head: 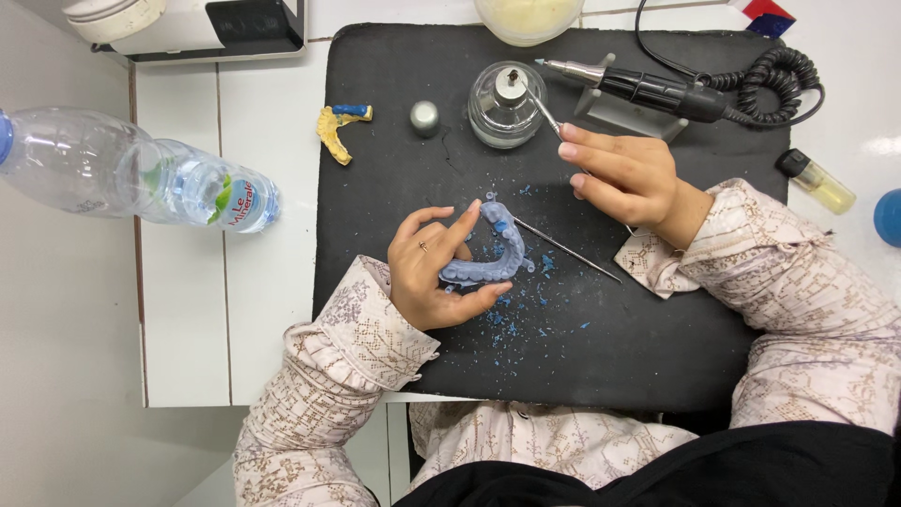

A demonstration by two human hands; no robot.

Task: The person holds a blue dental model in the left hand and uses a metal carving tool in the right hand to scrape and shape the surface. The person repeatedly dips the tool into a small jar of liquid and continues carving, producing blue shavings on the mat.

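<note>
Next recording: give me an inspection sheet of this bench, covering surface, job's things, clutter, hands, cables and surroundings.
Surface: black mat on a white tiled bench, strewn with blue wax crumbs.
Job's things: grey-blue dental arch model; thin metal instrument with its tip at the glass spirit lamp.
Clutter: yellow tray piece, metal cap, second metal probe, plastic bottle, lighter.
Hands: left hand holds the model; right hand holds the instrument.
Cables: coiled black cord on the handpiece.
Surroundings: nothing seen.

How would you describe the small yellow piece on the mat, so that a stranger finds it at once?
Start at the black mat. Near its upper left corner lies a curved yellow cast, left of the small metal cap. Only it is yellow with a blue lump at one end; the cast in the left hand is grey-blue.
</note>
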